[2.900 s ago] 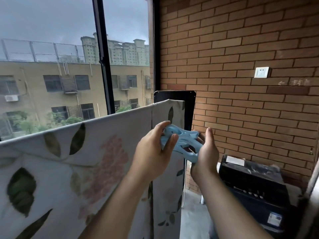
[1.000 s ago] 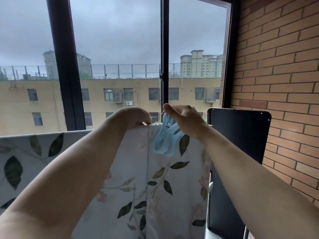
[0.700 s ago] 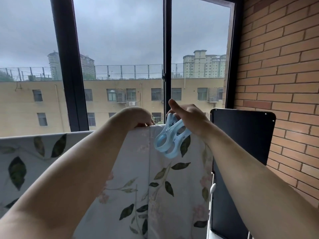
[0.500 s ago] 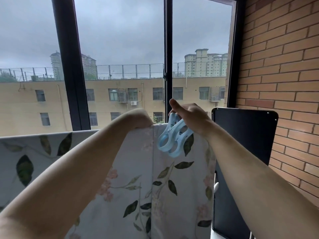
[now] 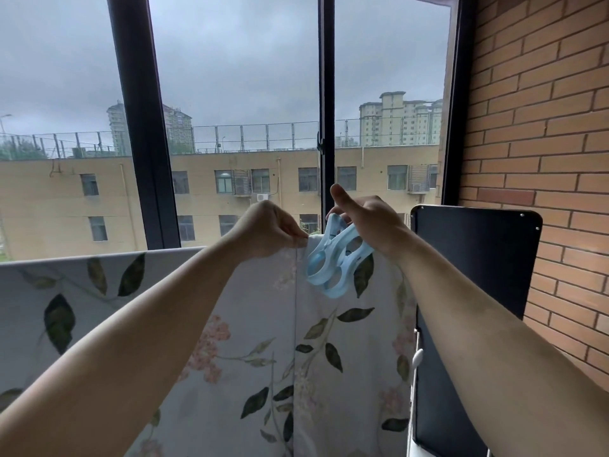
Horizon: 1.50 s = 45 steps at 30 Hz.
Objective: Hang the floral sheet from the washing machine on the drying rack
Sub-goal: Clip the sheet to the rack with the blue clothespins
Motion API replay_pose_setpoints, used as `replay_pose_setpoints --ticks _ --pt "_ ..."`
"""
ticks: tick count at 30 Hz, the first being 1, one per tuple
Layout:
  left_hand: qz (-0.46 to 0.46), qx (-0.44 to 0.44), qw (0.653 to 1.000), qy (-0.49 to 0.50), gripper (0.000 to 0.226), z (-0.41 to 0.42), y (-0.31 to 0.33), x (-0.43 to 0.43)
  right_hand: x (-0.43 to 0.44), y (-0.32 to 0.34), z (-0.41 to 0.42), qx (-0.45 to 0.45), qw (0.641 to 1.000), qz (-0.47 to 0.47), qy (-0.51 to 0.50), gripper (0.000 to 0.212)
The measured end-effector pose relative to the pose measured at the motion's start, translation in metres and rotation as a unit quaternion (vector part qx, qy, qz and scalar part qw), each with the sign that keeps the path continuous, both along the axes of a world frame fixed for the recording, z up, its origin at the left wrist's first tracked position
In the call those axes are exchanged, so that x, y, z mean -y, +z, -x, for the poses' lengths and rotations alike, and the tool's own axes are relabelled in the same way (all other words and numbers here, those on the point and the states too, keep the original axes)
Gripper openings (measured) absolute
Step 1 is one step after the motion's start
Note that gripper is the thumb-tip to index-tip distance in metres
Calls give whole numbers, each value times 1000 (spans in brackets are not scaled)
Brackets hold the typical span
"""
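The floral sheet point(image 5: 270, 351), pale with green leaves and pink flowers, hangs draped over a rail that it hides, filling the lower left and middle of the head view. My left hand point(image 5: 267, 230) pinches the sheet's top edge beside a seam. My right hand point(image 5: 365, 222) grips a large light-blue clothes peg point(image 5: 333, 268) at the top edge just right of my left hand, thumb raised. The peg's jaws hang over the fabric; whether they clamp it I cannot tell.
A dark flat panel point(image 5: 474, 291) stands upright just right of the sheet. A brick wall point(image 5: 540, 143) closes the right side. Behind the sheet is a window with black frames point(image 5: 324, 127), with buildings outside.
Since 2.9 s ago both hands rose from in front of the sheet to its top edge. In the last second my left hand shifted into a pinch and the peg tilted slightly.
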<state>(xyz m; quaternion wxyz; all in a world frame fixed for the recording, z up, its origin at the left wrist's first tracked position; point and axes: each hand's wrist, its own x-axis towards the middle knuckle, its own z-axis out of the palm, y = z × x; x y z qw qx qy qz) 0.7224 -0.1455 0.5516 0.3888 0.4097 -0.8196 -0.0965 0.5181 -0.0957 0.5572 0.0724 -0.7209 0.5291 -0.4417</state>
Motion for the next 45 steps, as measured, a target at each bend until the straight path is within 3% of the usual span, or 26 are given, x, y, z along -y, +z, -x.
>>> replay_pose_setpoints --ticks 7,10,12,15,19,23,30,34,37,40,43,45 --pt "73 20 996 39 6 1 -7 0 2 -1 1 -11 1000 8 -4 105" --pt "55 22 997 56 8 2 -5 0 4 -1 2 -19 1000 6 -12 103" --pt "-4 3 1000 23 21 2 -2 1 4 -1 1 -22 1000 6 -12 102" --pt "-70 64 995 -37 34 3 -2 4 3 -1 0 -25 1000 7 -10 104" --pt "22 133 991 -11 20 5 -9 5 1 -1 1 -27 999 16 -21 103" --pt "22 173 984 15 24 6 0 -1 1 0 -2 -12 1000 13 -22 105" --pt "-105 130 985 33 28 -1 16 -7 -3 2 -6 -4 1000 17 -17 99" --pt "-76 89 993 30 28 11 5 -1 -6 3 -4 -2 1000 14 -21 94" --pt "-46 115 992 26 26 13 1 0 -7 3 -1 -5 1000 12 -29 95" --pt "-72 117 989 51 35 9 8 -1 -10 5 -5 -13 1000 8 -20 97" --pt "-96 107 988 51 27 8 11 -2 -15 14 -13 -35 998 34 -27 87" --pt "-106 97 989 46 22 7 11 -1 -20 25 -14 -49 994 87 -46 68"
